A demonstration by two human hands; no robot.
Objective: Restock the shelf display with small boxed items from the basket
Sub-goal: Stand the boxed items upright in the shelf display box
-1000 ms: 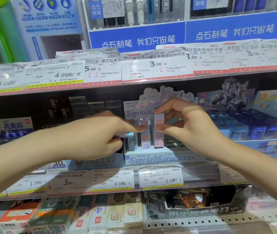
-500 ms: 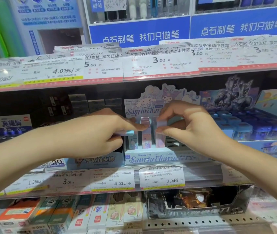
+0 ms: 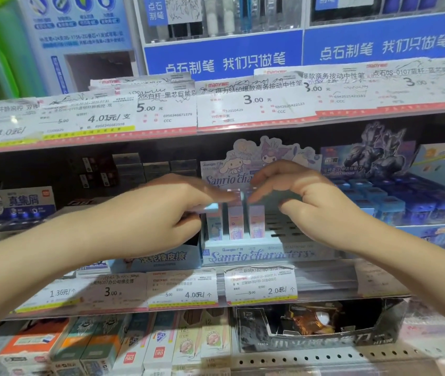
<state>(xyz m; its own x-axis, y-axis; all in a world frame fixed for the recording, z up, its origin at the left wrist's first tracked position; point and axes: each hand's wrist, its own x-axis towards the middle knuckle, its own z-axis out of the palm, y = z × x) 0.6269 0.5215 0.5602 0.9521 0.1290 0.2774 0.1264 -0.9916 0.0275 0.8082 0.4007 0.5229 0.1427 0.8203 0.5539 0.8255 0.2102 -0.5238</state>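
At display tray (image 3: 253,255) front-left corner: left hand (image 3: 159,213) pinching blue box (image 3: 211,208), forefinger touching pink box (image 3: 234,215); right hand (image 3: 305,196) loosely curled, empty, fingertip near purple box (image 3: 256,221).

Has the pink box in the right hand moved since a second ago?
Yes. The pink box has gone down into the Sanrio display tray, no longer raised above its neighbours.

Three small boxes (image 3: 234,221) upright side by side in the display tray (image 3: 256,253), between both hands.
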